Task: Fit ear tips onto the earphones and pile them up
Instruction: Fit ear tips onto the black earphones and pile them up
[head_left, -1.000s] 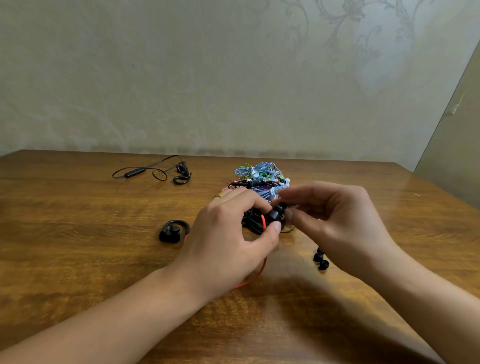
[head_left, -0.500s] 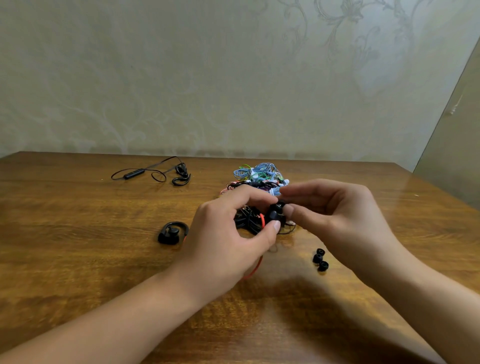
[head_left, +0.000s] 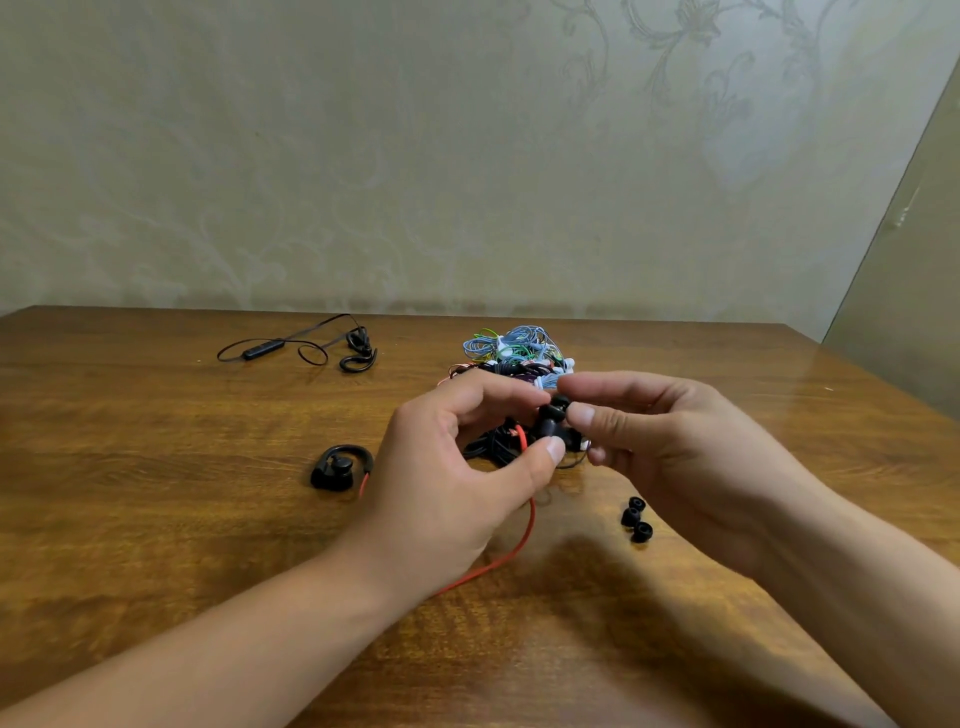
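My left hand (head_left: 457, 467) grips the black earbud (head_left: 548, 423); my right hand (head_left: 670, 441) pinches its ear tip (head_left: 560, 401) on. Three spare tips (head_left: 635, 518) and another headset (head_left: 311, 349) wait; the pile (head_left: 514, 353) grows.

I see my left hand (head_left: 457, 483) pinching a black earbud (head_left: 548, 423) above the wooden table (head_left: 156, 519), and my right hand (head_left: 660, 447) pinches its tip from 3 o'clock. A red cable (head_left: 519, 545) hangs toward 6 o'clock. Three loose ear tips (head_left: 635, 518) lie at 4 o'clock, a pile of earphones (head_left: 511, 353) at 12.
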